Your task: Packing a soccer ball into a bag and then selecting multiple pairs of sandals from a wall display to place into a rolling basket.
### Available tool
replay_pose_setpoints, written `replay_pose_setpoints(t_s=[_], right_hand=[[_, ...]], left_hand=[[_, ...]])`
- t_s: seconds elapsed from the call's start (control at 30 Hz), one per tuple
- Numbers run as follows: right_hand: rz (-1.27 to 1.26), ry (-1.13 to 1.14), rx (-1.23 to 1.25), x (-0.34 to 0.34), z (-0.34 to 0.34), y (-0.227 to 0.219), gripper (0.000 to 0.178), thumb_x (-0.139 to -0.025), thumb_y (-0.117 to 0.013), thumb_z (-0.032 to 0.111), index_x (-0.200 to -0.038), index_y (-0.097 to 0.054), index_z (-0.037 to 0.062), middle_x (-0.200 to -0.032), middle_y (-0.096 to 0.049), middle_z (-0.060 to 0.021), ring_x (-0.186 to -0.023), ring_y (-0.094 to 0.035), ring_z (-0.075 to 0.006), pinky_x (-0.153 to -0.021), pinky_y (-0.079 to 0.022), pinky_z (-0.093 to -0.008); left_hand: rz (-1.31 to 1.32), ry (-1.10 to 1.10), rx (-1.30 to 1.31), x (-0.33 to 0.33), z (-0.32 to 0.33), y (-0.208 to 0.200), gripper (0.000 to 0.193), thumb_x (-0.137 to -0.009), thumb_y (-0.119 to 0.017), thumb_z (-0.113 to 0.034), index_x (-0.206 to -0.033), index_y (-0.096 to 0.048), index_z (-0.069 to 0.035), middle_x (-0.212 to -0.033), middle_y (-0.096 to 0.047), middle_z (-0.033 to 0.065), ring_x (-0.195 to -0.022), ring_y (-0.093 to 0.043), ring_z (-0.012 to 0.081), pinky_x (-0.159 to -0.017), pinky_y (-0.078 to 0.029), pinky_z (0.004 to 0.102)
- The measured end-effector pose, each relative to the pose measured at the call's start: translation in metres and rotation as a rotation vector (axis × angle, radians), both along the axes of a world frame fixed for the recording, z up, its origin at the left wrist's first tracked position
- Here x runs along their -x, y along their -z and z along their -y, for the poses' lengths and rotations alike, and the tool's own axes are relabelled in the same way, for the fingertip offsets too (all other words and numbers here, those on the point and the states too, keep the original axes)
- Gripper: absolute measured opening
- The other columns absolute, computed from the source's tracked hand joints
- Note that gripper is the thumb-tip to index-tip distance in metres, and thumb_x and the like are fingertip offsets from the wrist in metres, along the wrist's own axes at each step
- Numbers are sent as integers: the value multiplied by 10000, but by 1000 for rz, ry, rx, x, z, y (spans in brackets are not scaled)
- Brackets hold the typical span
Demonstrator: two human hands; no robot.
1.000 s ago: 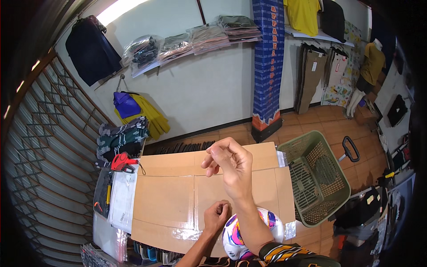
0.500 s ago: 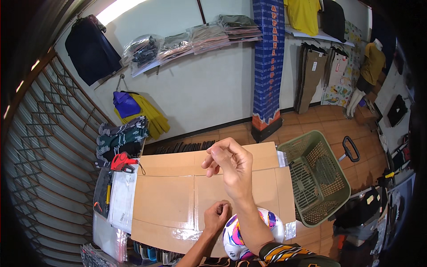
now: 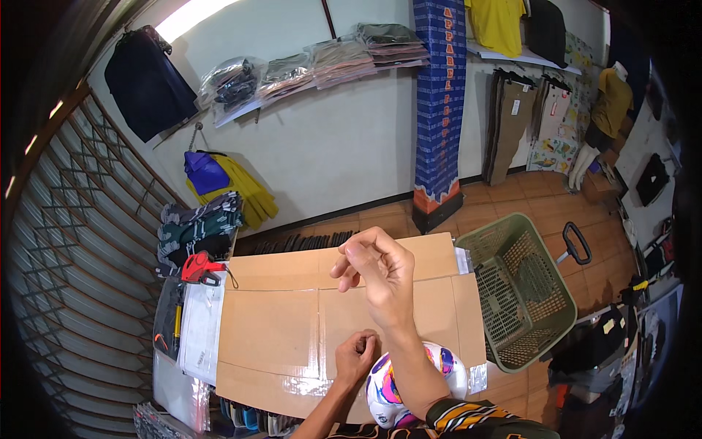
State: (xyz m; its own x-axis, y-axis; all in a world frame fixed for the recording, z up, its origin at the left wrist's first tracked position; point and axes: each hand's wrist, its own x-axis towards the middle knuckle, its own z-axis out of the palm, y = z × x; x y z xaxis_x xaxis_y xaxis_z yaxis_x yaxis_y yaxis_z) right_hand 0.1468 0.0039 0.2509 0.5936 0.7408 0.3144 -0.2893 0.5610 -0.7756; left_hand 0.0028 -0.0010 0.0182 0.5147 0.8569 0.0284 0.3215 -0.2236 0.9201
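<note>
My right hand [image 3: 376, 274] is raised above the cardboard sheet [image 3: 270, 329], its fingers loosely bent and apart, with nothing seen in it. Lower and to the left, my left hand [image 3: 356, 354] rests at the cardboard with its fingers curled in; I see nothing in them. Under my right forearm sits a white ball [image 3: 455, 372] with purple, pink and orange patches, partly hidden by the arm. A red and black tape dispenser [image 3: 199, 268] lies beyond the cardboard's far left corner.
A green plastic basket [image 3: 512, 293] with a black handle stands to the right on the tiled floor. Folded clothes [image 3: 201, 223] are stacked at the left, near a folding metal gate [image 3: 80, 256]. A blue pillar [image 3: 439, 110] and a shelf of bagged garments [image 3: 314, 69] are behind.
Both hands and the ball stay where they were. Only the view has shifted very slightly.
</note>
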Motion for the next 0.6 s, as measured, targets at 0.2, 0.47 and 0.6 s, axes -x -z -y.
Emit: replay_pose_setpoints(t_s=[0.2, 0.47, 0.6], right_hand=[[6, 8, -7, -1, -1, 2, 152, -937, -579, 135, -874, -594, -3, -685, -617, -73, -563, -561, -82, -511, -430, -202], [6, 0, -13, -1, -2, 3, 149, -937, -581, 133, -878, -594, -3, -688, -616, -73, -578, -570, -85, -511, -434, -204], [10, -6, -11, -2, -3, 5, 151, -938, -579, 133, -876, -592, -5, -692, -616, -72, -583, -571, -84, -511, -435, -204]], left_hand=[[-30, 3, 34, -2, 1, -10, 94, -877, -628, -86, -893, -683, -11, -687, -669, 48, -622, -615, 55, -581, -492, 216], [2, 2, 0, 1, -2, 10, 90, -863, -649, -98, -896, -690, -25, -712, -682, 78, -596, -624, 81, -569, -495, 228], [-33, 9, -34, 1, -3, 9, 93, -863, -650, -102, -893, -691, -25, -715, -682, 79, -596, -626, 83, -571, -496, 229]])
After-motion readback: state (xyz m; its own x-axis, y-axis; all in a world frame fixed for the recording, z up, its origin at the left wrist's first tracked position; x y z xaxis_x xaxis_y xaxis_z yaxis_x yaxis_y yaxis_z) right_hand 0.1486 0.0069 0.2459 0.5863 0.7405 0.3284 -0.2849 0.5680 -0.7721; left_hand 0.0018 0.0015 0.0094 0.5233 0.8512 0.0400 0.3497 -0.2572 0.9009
